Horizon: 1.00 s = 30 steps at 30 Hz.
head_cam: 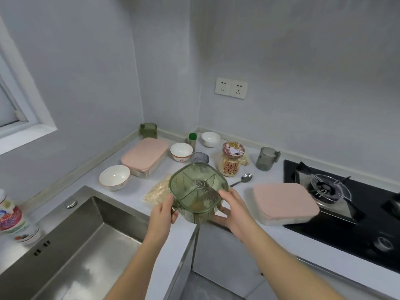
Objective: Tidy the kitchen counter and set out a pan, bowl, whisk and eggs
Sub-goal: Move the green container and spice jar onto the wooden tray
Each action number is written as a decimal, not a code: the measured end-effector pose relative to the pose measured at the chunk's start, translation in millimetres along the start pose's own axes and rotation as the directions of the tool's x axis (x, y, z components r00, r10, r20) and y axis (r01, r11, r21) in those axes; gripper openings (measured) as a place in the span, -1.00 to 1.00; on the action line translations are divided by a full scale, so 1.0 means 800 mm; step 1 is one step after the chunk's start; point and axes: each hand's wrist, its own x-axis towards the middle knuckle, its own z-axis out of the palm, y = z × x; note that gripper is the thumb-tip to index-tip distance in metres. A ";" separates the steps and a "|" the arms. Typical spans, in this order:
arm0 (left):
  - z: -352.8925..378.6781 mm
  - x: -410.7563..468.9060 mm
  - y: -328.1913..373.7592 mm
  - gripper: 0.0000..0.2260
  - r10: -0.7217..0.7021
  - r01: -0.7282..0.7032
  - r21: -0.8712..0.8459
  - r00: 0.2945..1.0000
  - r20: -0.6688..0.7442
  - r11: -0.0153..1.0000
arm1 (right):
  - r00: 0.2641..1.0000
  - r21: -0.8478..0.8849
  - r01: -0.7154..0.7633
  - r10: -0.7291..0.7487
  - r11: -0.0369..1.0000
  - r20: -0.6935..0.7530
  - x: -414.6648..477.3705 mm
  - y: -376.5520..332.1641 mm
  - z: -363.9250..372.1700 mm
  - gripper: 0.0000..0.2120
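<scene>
- Head view: a green box (198,187) with a clear divided lid is held tilted above the front edge of the counter (134,192), between the sink (75,245) and the stove (337,204).
- Left hand (164,213) grips the box's left side, fingers curled around it.
- Right hand (231,215) grips the right side, thumb on the lid's rim and fingers underneath.
- Nearest bowl (114,177) stands by the sink's back edge. A second bowl (181,151) and a third bowl (210,139) stand toward the counter's back corner.
- One pink-lidded tub (145,155) sits between the nearest and second bowls. The other tub (283,202) overlaps the stove's left edge.
- A spoon (242,179) lies just in front of a printed jar (231,159).
</scene>
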 end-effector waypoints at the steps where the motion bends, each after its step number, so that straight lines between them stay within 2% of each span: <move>1: 0.002 0.012 0.004 -0.58 0.018 -0.018 0.009 1.000 -0.003 1.000 | 1.000 -0.004 -0.008 0.008 1.000 0.009 0.015 -0.005 0.001 -0.72; 8: 0.017 0.107 0.023 -0.50 0.058 -0.050 0.064 0.990 -0.131 0.997 | 0.996 -0.022 -0.050 0.052 0.998 0.075 0.140 -0.034 0.017 -0.68; 14: 0.043 0.208 0.042 -0.55 0.073 -0.069 0.027 0.963 -0.258 0.997 | 0.979 -0.099 -0.064 0.082 0.993 0.189 0.267 -0.085 0.027 -0.67; 17: 0.055 0.257 0.049 -0.51 0.083 -0.066 0.064 0.938 -0.335 0.996 | 0.973 -0.079 -0.131 0.143 0.988 0.180 0.335 -0.109 0.030 -0.72; 20: 0.061 0.305 0.049 -0.51 0.068 -0.064 0.025 0.908 -0.413 0.998 | 0.989 -0.147 -0.120 0.131 0.982 0.068 0.405 -0.123 0.034 -0.80; 23: 0.057 0.338 0.047 -0.51 0.048 -0.034 0.038 0.875 -0.482 0.999 | 0.998 -0.400 -0.059 0.050 0.915 -0.033 0.468 -0.116 0.039 -0.56; 26: 0.054 0.369 0.045 -0.49 0.020 -0.014 0.015 0.845 -0.534 1.000 | 1.000 -0.578 -0.001 -0.013 0.816 -0.020 0.521 -0.106 0.050 -0.38; 30: 0.048 0.396 0.042 -0.49 -0.011 -0.005 -0.026 0.823 -0.568 1.000 | 1.000 -0.654 0.017 -0.013 0.757 0.010 0.572 -0.096 0.053 -0.27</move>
